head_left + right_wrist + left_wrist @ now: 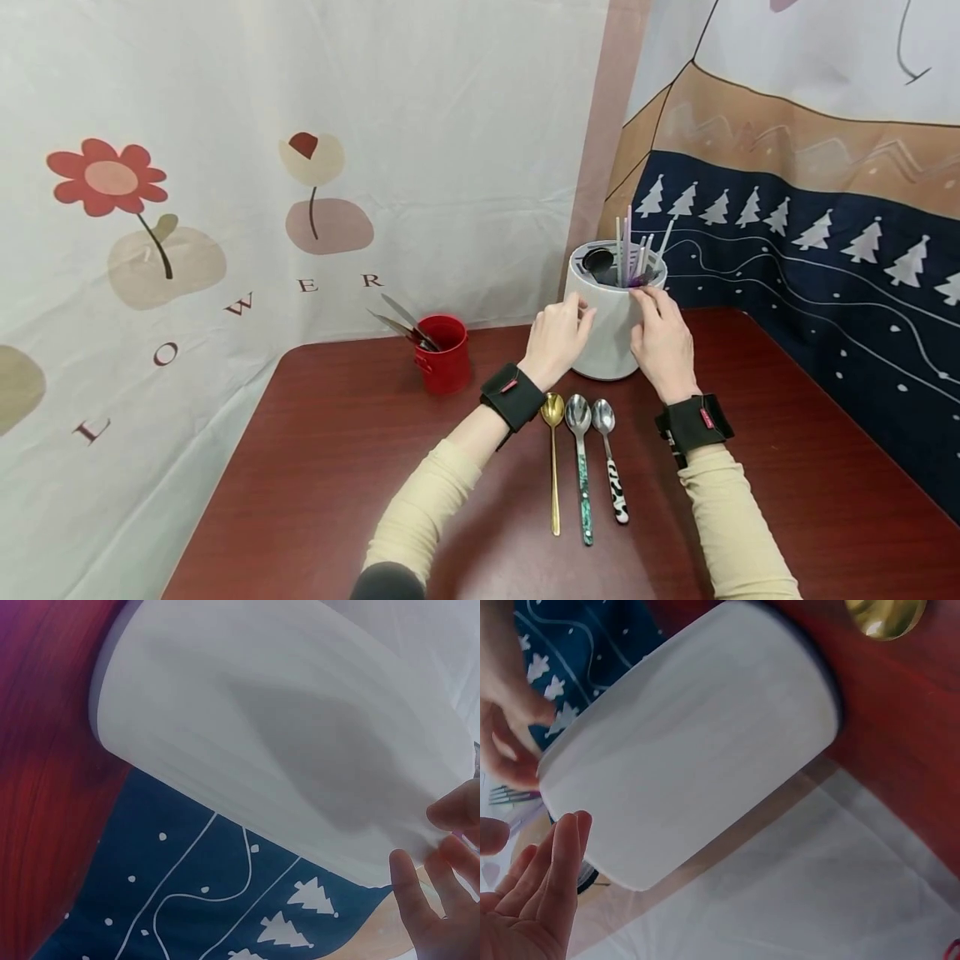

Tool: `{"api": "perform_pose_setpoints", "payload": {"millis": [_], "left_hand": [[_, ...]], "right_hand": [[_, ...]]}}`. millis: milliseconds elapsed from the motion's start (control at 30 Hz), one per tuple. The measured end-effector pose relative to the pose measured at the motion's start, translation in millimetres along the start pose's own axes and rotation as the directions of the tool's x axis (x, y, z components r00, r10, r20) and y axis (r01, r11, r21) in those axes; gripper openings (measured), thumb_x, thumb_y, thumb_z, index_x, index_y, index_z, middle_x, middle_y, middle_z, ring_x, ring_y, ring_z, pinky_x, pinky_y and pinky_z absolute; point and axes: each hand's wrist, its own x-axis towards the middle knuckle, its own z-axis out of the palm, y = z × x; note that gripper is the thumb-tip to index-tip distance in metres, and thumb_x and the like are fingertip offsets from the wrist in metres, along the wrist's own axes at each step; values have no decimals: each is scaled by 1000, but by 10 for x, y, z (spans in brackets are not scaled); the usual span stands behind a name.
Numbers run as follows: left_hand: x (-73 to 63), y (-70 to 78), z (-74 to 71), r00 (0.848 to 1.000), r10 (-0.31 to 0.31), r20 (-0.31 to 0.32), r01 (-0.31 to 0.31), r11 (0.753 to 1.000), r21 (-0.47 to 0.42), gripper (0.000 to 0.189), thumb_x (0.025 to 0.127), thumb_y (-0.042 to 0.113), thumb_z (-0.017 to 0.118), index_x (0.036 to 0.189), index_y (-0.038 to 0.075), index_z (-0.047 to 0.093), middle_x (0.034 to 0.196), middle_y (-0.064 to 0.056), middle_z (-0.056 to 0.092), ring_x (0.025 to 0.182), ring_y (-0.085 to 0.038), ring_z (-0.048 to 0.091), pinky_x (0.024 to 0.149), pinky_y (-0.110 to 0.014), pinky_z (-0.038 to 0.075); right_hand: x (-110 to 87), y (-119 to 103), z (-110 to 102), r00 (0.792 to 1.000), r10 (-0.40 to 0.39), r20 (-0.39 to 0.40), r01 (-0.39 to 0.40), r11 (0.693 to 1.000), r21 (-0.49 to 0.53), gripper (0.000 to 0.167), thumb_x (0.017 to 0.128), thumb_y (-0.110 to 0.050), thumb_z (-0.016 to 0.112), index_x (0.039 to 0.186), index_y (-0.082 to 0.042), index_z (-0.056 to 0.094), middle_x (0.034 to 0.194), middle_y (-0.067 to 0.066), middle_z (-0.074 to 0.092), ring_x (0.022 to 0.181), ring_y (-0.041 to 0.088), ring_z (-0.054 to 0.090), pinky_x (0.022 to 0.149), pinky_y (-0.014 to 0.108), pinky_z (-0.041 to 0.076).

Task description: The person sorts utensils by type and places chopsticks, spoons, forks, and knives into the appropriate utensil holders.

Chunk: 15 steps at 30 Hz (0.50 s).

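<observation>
A white oval utensil holder (pixel 606 333) stands upright at the back right of the table, several utensils in its slotted top. Among them are pale and lavender handles (pixel 628 242) and a black rounded utensil head (pixel 598 262). My right hand (pixel 663 342) is at the holder's front right rim, index fingertip right at the edge and thumb lower, with no utensil visible between them. On the other side, my left hand (pixel 557 337) hovers at the holder's front left, fingers loosely bent and holding nothing. In the left wrist view its fingers (pixel 559 862) overlap the holder's top edge.
Side by side in front of the holder lie a gold spoon (pixel 553 408), a spoon with a green handle (pixel 582 475) and one with a black-and-white handle (pixel 615 492). A red cup (pixel 447 367) with knives (pixel 408 321) stands left, near the curtain (pixel 465 167).
</observation>
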Motion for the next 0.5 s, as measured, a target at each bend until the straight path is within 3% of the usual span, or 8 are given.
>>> {"api": "perform_pose_setpoints", "payload": {"millis": [233,500], "left_hand": [[-368,-127,84,997,31,75,-33,999,26,19,98,26,52,98,10,62,79,-3,70,53,-11,55,45,-14,29],[-808,-204,220,985,-38,168,21,994,104,16,93,24,59,84,11,59,61,-1,58,47,-12,51,41,-17,28]], "right_hand": [[0,-5,-6,1000,9,10,-9,1000,1,44,79,11,51,122,1,58,124,22,53,115,38,51,88,53,49],[0,-17,-17,999,24,25,-24,1000,10,43,81,11,51,123,2,57,125,21,53,116,38,50,90,53,48]]}}
